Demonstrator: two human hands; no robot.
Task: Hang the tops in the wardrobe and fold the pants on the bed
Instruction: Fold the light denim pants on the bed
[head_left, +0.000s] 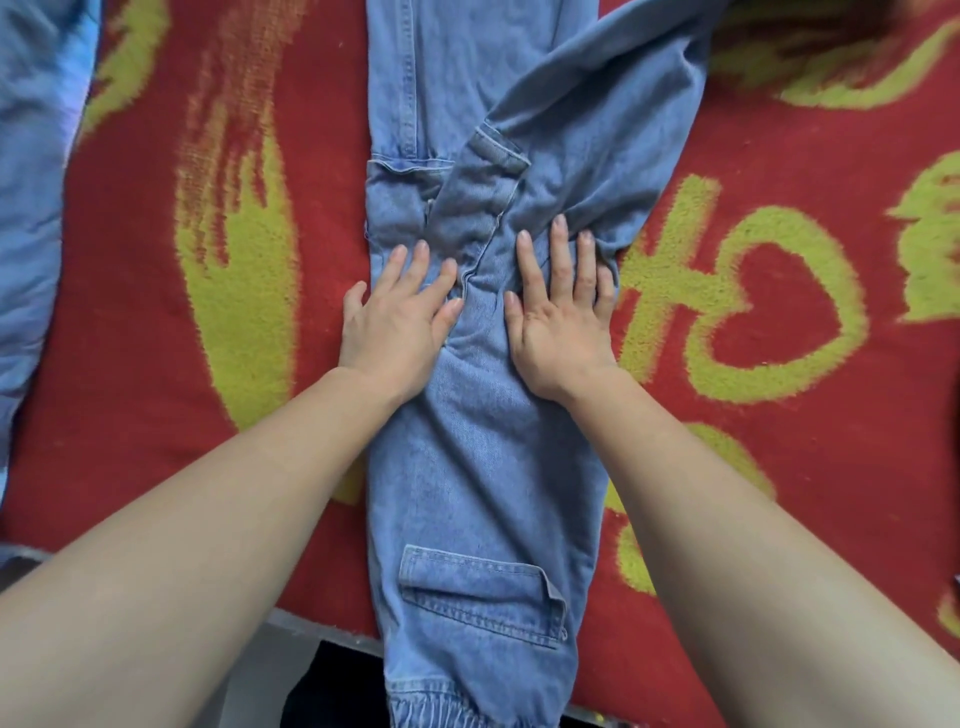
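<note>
Light blue denim cargo pants (483, 467) lie lengthwise on the bed, one leg folded over the other, with an elastic cuff hanging over the near edge. A flap pocket shows low on the upper leg. My left hand (400, 317) lies flat on the left side of the pants, fingers spread. My right hand (561, 306) presses flat on bunched fabric at the right side, where the upper leg veers off to the upper right. Neither hand grips anything.
A red blanket with yellow-green shapes (753, 322) covers the bed. Another light blue denim garment (31, 208) lies along the left edge. The bed's near edge (311, 629) runs across the bottom, with dark floor below.
</note>
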